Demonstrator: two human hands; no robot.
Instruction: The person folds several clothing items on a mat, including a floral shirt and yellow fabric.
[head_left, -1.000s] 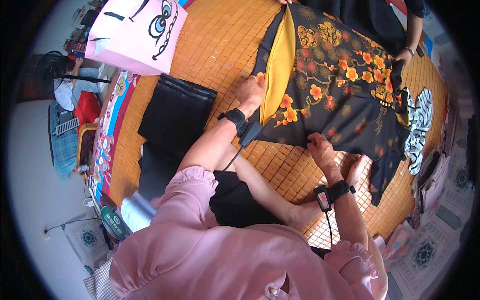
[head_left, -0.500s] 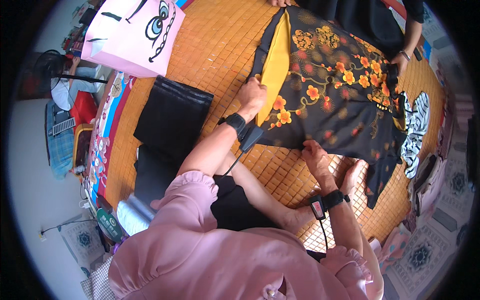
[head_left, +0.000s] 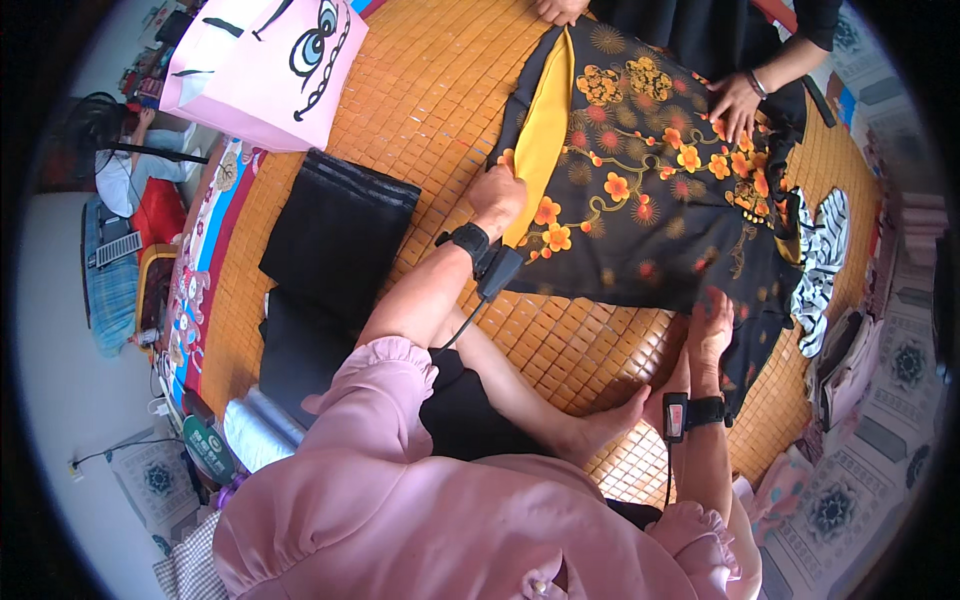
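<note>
A black garment with orange and yellow flowers lies spread on the mat, its yellow inner side showing along the left edge. My left hand is closed on that left edge, near the lower corner. Over the garment's near edge, beside the dark sleeve, is my right hand. Its fingers are blurred, so I cannot tell whether they grip the cloth. Across from me, another person's hand lies spread on the flowered cloth. That person's other hand is near the garment's far left corner.
Folded black clothing lies left of my left arm on the tiled mat. A pink bag with a drawn face stands at the far left. Striped black-and-white cloth lies right of the garment, with folded clothes beyond.
My right hand has moved right along the garment's near edge, toward the sleeve. The other person's hand has shifted left onto the flowers. My left hand keeps its hold.
</note>
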